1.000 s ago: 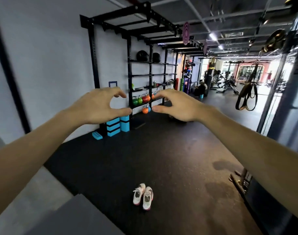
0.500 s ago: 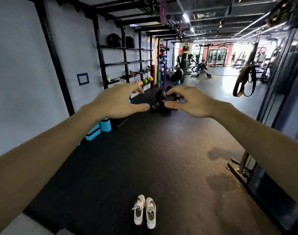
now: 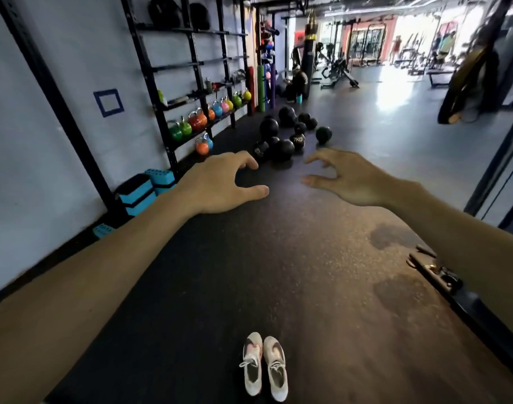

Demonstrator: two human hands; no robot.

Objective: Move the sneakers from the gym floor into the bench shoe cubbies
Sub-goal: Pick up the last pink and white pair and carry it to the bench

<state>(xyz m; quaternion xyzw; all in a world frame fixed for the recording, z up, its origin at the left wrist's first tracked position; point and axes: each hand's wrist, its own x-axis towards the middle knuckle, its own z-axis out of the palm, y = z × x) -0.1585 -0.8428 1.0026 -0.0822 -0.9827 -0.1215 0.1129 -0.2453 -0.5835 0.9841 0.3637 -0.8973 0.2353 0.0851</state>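
2 sneakers (image 3: 264, 366), 2 hands (image 3: 220, 182), 3 blue blocks (image 3: 137, 193).

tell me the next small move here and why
Probably lower both hands toward the sneakers. The pair sits side by side on the dark floor, untouched, near the bottom of the view. The left hand and right hand are stretched out well beyond it, fingers loosely curved and holding nothing. No bench or cubbies show in this view, so picking up the pair seems to come first.

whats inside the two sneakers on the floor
Both sneakers sit upright, side by side on the black gym floor, openings up. Only dark, empty-looking interiors show at the collars; the toe ends are hidden under tongues and laces.
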